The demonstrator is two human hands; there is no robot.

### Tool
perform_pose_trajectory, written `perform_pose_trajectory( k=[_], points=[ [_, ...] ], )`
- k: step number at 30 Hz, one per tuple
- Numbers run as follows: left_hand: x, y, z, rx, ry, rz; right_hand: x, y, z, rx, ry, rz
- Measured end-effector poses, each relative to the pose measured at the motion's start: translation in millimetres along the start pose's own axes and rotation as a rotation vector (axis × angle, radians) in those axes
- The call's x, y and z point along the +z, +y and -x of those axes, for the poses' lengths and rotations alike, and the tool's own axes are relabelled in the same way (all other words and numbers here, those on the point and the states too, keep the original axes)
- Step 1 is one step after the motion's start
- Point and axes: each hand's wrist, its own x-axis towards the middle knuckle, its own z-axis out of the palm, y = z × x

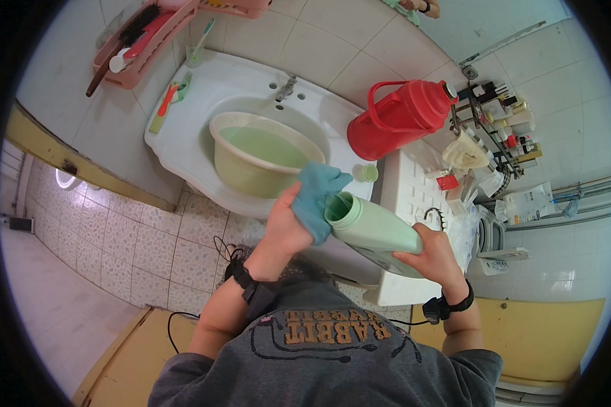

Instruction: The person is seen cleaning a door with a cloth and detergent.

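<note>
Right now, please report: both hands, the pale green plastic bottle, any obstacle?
Left hand holds blue cloth. Right hand grips bottle, tilted, mouth open. Cloth close at mouth; nothing else visibly blocking.

The bottle (pixel 380 227) is pale green and long-bodied, with an uncapped mouth and a ridged neck. It lies slanted in the right hand (pixel 431 254), gripped toward its base, the mouth facing the left hand (pixel 285 224). The cloth (pixel 313 203) is blue, soft and bunched, slightly blurred, held in the left hand just beside the mouth; whether they touch is unclear.
</note>
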Motion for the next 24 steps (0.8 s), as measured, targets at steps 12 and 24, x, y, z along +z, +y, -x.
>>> perform_pose_trajectory(
  k=[12,24],
  points=[
    [-5.8,3.3,-0.3,0.010,0.089,0.095,0.6,2.3,2.2,0.026,0.020,-0.062],
    [12.7,16.7,-5.8,0.073,0.038,0.064,8.0,4.4,6.0,0.051,0.055,-0.106]
  ],
)
